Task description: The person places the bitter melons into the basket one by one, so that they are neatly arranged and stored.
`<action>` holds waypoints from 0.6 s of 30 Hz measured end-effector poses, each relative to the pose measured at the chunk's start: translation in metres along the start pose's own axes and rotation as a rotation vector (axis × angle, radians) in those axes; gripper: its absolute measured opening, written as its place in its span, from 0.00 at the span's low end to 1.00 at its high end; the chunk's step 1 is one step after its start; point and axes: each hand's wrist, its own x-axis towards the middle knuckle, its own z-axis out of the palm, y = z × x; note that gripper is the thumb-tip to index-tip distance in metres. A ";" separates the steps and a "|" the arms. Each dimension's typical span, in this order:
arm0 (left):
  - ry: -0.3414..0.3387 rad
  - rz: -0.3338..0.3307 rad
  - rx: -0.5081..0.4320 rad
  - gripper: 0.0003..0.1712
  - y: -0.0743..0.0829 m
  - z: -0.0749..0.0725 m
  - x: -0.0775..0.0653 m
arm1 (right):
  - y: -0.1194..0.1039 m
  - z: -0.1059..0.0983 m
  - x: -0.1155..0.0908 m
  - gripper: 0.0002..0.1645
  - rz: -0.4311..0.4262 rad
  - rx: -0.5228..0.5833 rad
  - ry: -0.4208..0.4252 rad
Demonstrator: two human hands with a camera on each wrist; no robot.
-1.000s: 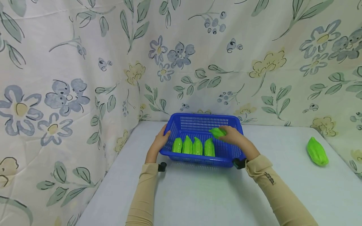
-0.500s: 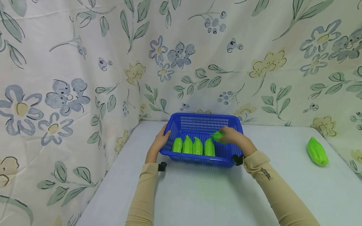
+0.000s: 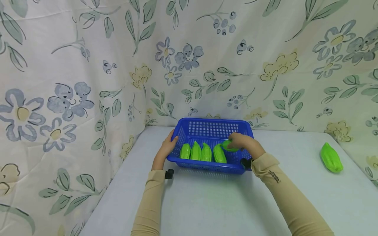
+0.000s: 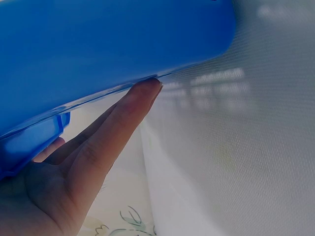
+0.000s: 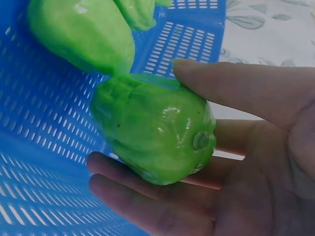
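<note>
A blue slotted plastic basket (image 3: 212, 166) stands on the white table, several shiny green ridged fruits (image 3: 196, 151) lying side by side along its front. My left hand (image 3: 167, 146) grips the basket's left end, thumb over the rim; in the left wrist view, an outstretched finger (image 4: 106, 132) supports the wall from outside. Inside the right half, my right hand (image 3: 243, 143) holds another green fruit (image 5: 155, 130), plump with a small round stem scar. Thumb and fingers are on opposite sides of it. Its narrow end meets the neighbouring fruit (image 5: 86, 34), which lies slanted in the row.
One more green fruit (image 3: 331, 158) lies alone at the table's far right. A flower-printed cloth (image 3: 206, 65) hangs behind the table and along its left side. The basket stands close to the back cloth.
My right hand has lowered the fruit deeper into the basket and turned it slightly. The rightmost fruit of the row has tilted, its lower end shifting right. My left hand has stayed put.
</note>
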 end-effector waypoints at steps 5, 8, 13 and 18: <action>0.001 0.006 0.003 0.35 0.000 -0.001 0.000 | 0.001 0.001 0.002 0.32 0.015 0.027 -0.049; 0.000 -0.002 0.004 0.35 0.000 0.000 0.000 | 0.003 0.003 0.004 0.32 0.016 0.048 -0.059; -0.003 -0.009 0.006 0.35 -0.001 0.000 0.000 | 0.005 0.007 0.005 0.33 -0.002 0.056 -0.062; -0.004 -0.007 0.001 0.35 0.000 0.000 0.000 | 0.007 0.007 0.003 0.35 -0.019 0.065 -0.128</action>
